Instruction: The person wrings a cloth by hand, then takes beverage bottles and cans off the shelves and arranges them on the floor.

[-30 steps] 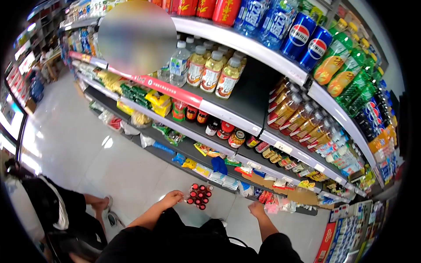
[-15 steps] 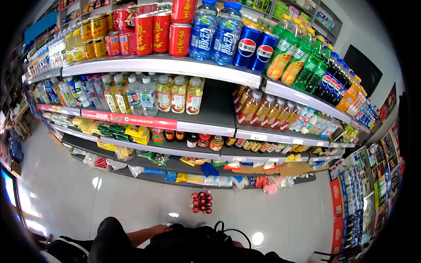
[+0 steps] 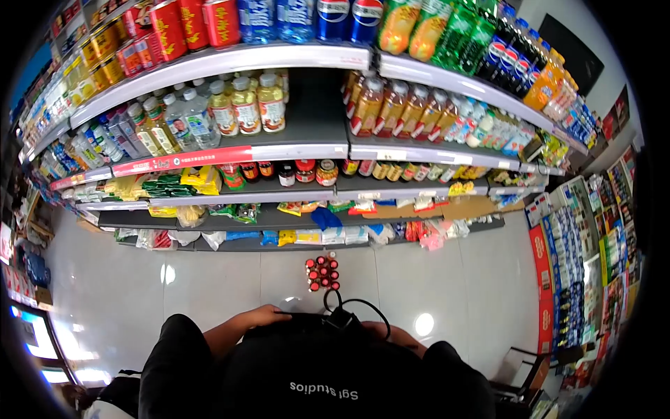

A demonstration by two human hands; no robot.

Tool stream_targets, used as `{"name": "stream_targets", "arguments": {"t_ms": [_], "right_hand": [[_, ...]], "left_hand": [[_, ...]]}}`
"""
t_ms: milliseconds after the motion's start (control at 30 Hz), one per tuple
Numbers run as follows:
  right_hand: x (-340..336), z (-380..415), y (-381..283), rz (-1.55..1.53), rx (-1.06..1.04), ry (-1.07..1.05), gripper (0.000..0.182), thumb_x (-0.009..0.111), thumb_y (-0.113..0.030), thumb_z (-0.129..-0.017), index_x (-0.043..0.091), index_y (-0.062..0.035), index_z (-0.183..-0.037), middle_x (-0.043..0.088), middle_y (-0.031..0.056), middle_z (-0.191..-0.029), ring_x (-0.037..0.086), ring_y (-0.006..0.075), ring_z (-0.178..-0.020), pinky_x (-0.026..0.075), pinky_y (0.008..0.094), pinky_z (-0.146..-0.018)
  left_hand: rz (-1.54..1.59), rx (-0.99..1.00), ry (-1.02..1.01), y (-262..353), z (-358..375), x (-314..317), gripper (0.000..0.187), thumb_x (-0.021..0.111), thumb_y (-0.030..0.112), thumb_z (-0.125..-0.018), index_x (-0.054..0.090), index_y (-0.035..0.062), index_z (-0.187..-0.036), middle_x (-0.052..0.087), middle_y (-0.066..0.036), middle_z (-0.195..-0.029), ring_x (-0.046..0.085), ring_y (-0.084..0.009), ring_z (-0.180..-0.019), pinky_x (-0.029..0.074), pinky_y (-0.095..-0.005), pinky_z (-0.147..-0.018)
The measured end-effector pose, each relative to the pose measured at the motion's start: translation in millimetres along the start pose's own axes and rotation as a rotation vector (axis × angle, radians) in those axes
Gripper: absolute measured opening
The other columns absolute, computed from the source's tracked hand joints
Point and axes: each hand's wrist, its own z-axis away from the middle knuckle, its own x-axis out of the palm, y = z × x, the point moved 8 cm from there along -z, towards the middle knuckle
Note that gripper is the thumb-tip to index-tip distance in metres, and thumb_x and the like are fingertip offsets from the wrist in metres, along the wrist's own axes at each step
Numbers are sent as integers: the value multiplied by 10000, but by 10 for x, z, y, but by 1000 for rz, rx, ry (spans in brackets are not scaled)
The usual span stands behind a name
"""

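My left hand [image 3: 265, 316] rests at the front edge of my black jacket [image 3: 314, 370], touching the dark fabric; its fingertips are partly hidden. On the other side of the jacket front, my right hand [image 3: 380, 331] shows only in part, behind a looped black cable [image 3: 366, 302], with its fingers out of sight. I cannot make out anything held in either hand. Just beyond my hands, a tight cluster of red-capped dark bottles [image 3: 322, 273] stands on the pale tiled floor [image 3: 216, 286].
A long shelf unit [image 3: 230, 155] faces me, stocked with drinks, jars and packets. A dark gap [image 3: 314, 105] lies between milky-yellow bottles [image 3: 244, 105] and amber bottles [image 3: 368, 108]. Stacked goods [image 3: 565, 265] line the right side; a dark chair [image 3: 523, 370] stands lower right.
My view has tipped downward, so the shelves sit higher in the picture. More of my jacket, both forearms and my right hand now show. The bottle cluster still stands on the floor.
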Motion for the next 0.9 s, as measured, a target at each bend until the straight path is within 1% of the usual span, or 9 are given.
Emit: {"name": "stream_targets", "arguments": {"t_ms": [33, 100, 167, 233, 300, 533, 667, 700, 900], "right_hand": [[-76, -67, 112, -110, 102, 17, 349, 515, -335, -876, 576, -76, -1102, 614, 66, -1047, 565, 174, -956, 423, 313, -885], [-61, 231, -67, 324, -66, 39, 339, 545, -311, -854, 587, -66, -1083, 612, 56, -1057, 565, 179, -952, 430, 327, -864], [-51, 322, -12, 386, -29, 30, 349, 541, -310, -853, 580, -60, -1093, 609, 48, -1065, 563, 180, -954, 434, 338, -856], [-53, 386, -77, 633, -134, 70, 365, 486, -325, -865, 608, -23, -1030, 632, 116, -1009, 584, 256, -934, 447, 367, -831], [-131, 446, -56, 741, -168, 119, 364, 477, -326, -867, 611, -20, -1012, 632, 126, -995, 584, 269, -927, 447, 373, -828], [-698, 515, 228, 817, -129, 461, 374, 444, -329, -874, 625, -10, -950, 631, 164, -948, 584, 314, -904, 450, 396, -816], [-1053, 411, 260, 899, -100, 744, 388, 426, -331, -879, 632, -5, -914, 631, 185, -921, 584, 340, -891, 451, 409, -810], [-1111, 433, 242, 929, -91, 802, 392, 421, -332, -880, 634, -3, -905, 630, 190, -915, 584, 346, -888, 451, 412, -808], [-1163, 604, 206, 1270, -85, 1010, 407, 390, -326, -880, 624, -8, -781, 611, 208, -810, 575, 388, -805, 443, 487, -751]], "left_hand": [[69, 40, 53, -70, -73, -8, 361, 602, 397, -824, 651, 54, -927, 604, -17, -782, 517, -105, -739, 416, -257, -703], [80, -20, 25, -256, -178, 0, 334, 597, 392, -829, 640, 63, -866, 560, 4, -726, 479, -94, -694, 397, -252, -660], [112, -59, 22, -202, -181, 31, 314, 575, 371, -850, 585, 84, -722, 425, 47, -612, 373, -74, -605, 331, -241, -566], [84, -30, 23, -200, -278, 45, 311, 569, 367, -854, 587, 86, -723, 429, 49, -614, 375, -74, -603, 332, -242, -564], [33, 4, 34, -153, -339, 69, 305, 551, 349, -865, 591, 71, -745, 470, 23, -622, 415, -92, -607, 362, -263, -569], [-307, 105, 270, -140, -651, 25, 339, 547, 368, -848, 603, 34, -837, 593, -127, -719, 562, -241, -683, 444, -345, -653], [-474, 98, 174, -66, -704, 244, 390, 516, 418, -846, 621, 51, -928, 620, -158, -912, 583, -290, -861, 450, -365, -771], [-456, 109, 141, 42, -635, 309, 413, 517, 426, -847, 608, 23, -853, 602, -168, -886, 567, -299, -836, 438, -374, -744], [-569, 47, -70, -25, -568, 564, 454, 509, 472, -834, 622, 35, -881, 614, -147, -865, 573, -282, -830, 439, -364, -748]]}}
